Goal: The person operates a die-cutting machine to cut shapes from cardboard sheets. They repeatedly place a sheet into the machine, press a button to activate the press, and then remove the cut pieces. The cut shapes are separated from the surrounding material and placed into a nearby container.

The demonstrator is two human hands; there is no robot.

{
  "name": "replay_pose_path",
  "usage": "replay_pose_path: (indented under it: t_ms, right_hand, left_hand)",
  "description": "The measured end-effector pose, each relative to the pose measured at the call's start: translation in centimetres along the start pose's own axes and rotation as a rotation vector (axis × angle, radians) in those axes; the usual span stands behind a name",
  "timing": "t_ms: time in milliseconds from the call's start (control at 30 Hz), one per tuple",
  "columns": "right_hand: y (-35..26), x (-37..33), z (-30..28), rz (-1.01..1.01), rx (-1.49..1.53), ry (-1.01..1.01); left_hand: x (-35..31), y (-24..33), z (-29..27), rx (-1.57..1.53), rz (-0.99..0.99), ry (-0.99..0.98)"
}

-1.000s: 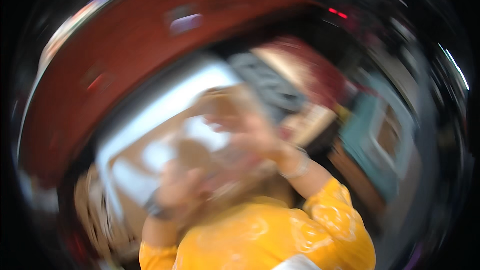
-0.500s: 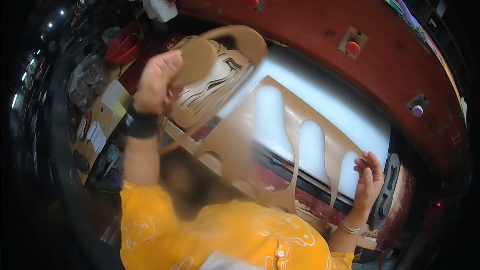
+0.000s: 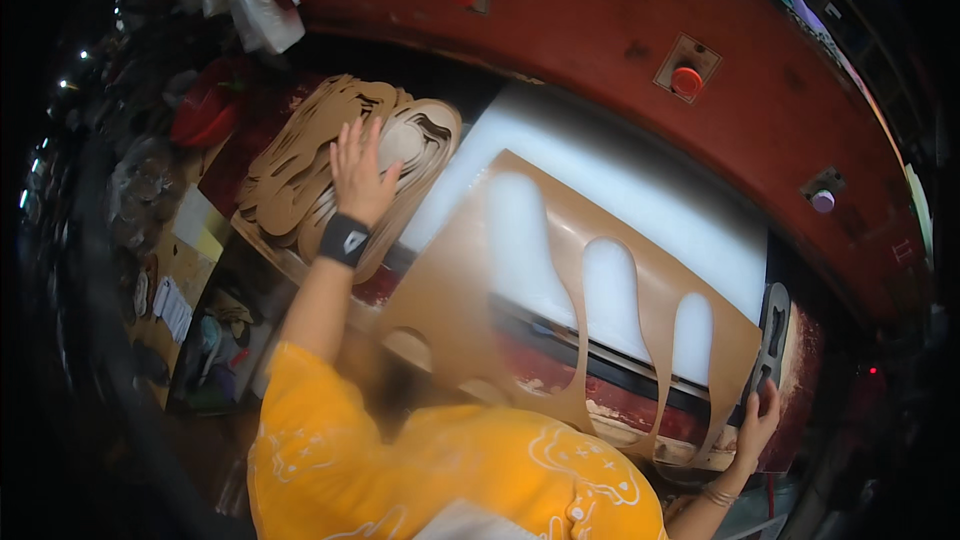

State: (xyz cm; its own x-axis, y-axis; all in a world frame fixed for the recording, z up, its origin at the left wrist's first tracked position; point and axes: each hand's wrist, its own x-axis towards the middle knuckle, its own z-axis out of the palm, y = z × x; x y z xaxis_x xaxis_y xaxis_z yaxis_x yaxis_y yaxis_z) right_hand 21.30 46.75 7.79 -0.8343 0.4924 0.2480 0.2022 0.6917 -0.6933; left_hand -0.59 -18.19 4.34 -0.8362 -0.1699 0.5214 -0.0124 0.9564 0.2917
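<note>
My left hand (image 3: 362, 180) rests with fingers spread on a pile of tan sole-shaped cut pieces (image 3: 290, 175), some showing pale faces. At the right, my right hand (image 3: 757, 428) has its fingers closed around the near end of a dark grey sole-shaped cutting die (image 3: 773, 335); the grip is partly hidden. Between the hands lies a tan sheet (image 3: 450, 265) with several long rounded holes cut through it. The sheet's far part lies on a white board (image 3: 610, 155), and its near part reaches over the table edge toward my body.
Beyond the board runs a red machine beam (image 3: 580, 20) with a red button (image 3: 687, 82) and a purple button (image 3: 823, 202). At the left stand a red basin (image 3: 205, 115) and a side table (image 3: 185, 275) with papers. White plastic bags (image 3: 262, 0) hang at the far left.
My left hand has set its tan cut pieces down on the pile and opened over them. My right hand has moved from above the sheet's right edge to the near end of the die.
</note>
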Motion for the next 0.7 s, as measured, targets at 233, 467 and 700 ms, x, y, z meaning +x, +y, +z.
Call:
replay_pose_path:
  t_ms: [233, 467, 700]
  right_hand:
    - [2.1, -5.4, 0.9, 0.406, 0.273, -0.261]
    - [-0.9, -2.5, 0.7, 0.293, 0.701, -0.120]
    - [-1.1, -7.5, -5.4, 0.245, 0.177, -0.258]
  left_hand:
    - [-11.4, 8.2, -6.5, -0.485, -0.105, -0.389]
    - [-6.9, 4.4, -1.1, -1.020, -0.089, -0.428]
    - [11.1, 17.1, 6.1, -0.774, 0.353, -0.778]
